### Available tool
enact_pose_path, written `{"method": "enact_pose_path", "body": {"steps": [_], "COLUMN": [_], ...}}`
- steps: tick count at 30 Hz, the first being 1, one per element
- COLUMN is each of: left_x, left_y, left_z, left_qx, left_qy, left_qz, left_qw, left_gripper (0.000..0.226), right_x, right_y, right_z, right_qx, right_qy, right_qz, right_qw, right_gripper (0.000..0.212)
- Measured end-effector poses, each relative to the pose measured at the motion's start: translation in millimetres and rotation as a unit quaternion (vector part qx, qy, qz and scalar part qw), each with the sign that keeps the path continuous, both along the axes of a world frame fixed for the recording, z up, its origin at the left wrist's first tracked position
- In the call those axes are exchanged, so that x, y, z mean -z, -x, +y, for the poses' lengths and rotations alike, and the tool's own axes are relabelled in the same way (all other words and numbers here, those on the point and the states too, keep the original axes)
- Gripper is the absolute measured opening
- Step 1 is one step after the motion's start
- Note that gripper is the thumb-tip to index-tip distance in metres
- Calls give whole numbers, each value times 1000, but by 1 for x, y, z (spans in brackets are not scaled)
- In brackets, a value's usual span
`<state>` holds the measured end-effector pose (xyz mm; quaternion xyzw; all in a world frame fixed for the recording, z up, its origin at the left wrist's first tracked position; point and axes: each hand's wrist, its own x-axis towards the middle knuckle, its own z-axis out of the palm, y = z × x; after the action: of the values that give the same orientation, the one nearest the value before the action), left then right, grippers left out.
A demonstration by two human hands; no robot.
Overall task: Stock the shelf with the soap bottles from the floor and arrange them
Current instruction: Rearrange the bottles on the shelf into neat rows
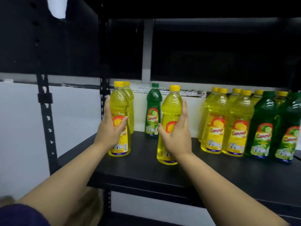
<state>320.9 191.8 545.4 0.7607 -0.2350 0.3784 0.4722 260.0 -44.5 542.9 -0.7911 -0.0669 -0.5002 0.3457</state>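
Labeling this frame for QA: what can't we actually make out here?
Head view only:
- Floor stock: out of frame, so remaining bottles are uncountable.
- Right group: back-row bottles are hidden by front ones and the rightmost is cut by the edge; exact count unclear.
- Label text under the left hand and right hand: covered.
- Small print on the lone green bottle: too small and blurred.
- Upper shelf: too dark.

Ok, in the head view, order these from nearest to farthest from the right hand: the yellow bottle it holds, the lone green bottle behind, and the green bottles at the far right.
1. Yellow bottle: in the right hand, centre.
2. Lone green bottle: just behind, slightly left.
3. Far-right green bottles: at the shelf's right end.
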Motion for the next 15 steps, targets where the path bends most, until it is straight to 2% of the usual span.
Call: {"method": "enact_pose_path", "body": {"steps": [7, 15], "left_x": [4, 20], "left_y": [-45, -66], "left_z": [32, 34], "left_qx": [23, 9], "left_qy": [11, 20], "left_qz": [8, 33], "left_qw": [1000, 999], "left_gripper": [81, 74], "right_x": [3, 5], "right_y": [-45, -80], "right_z": [49, 63], "right_qx": [-13, 4], "right_qy": [1, 10], "right_qz": [-4, -9], "right_qw": [1000, 1000], "right_gripper": [108, 107]}}
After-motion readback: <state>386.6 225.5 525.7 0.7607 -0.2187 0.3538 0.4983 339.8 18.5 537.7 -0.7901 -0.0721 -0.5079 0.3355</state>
